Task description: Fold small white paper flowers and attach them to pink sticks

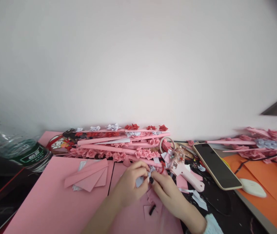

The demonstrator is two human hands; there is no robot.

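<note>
My left hand [135, 180] and my right hand [165, 188] meet over the pink paper sheet, fingertips pinched together. Between them is a small piece of white folded paper [149, 174], partly covered by the fingers; both hands seem to grip it. Beneath the hands lie small pink paper pieces [150, 195] and a short black item [152, 209] whose kind I cannot make out. Just beyond the fingers are rolled pink paper sticks [109, 148] set with pink, white and red paper flowers [148, 152].
A pink glue gun [187, 175], a tape roll [167, 144], a phone [217, 165] and a white mouse [253, 187] stand to the right, near orange paper [270, 182]. Folded pink sheets [89, 175] lie left of the hands. A plastic bottle [19, 146] is at far left.
</note>
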